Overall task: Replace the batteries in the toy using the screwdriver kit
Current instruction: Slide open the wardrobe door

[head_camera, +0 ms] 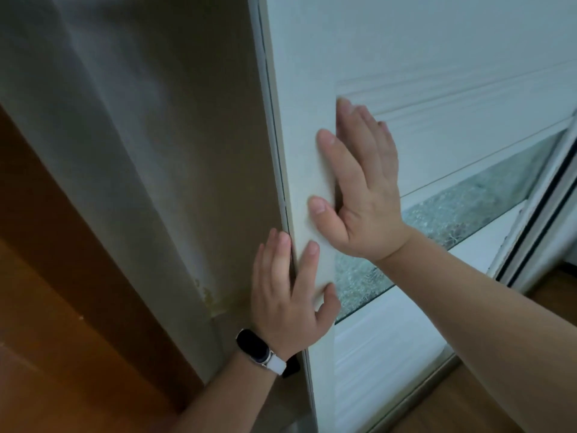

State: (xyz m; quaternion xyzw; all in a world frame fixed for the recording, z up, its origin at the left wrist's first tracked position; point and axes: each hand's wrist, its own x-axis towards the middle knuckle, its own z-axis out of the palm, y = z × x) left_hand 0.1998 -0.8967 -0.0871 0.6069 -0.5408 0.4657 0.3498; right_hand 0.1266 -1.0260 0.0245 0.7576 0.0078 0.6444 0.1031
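White painted wood fills the view: a tall white panelled door (pixel 296 89) with a pebbled frosted glass pane (pixel 462 210), its edge close against a beige wall (pixel 187 135). The right hand (pixel 365 189) lies flat on the door's stile, fingers straight and slightly apart, clamped on nothing. The left hand (pixel 287 289) (a black smartwatch on a white strap (pixel 259 351) at its wrist) straddles the door's edge with straight fingers, some seemingly on the wall side. Neither toy nor screwdriver kit is in sight. The likely hazard is that if the door shifts toward the wall, those left fingers could be pinched in the seam. A hard shove might also jar the glass.
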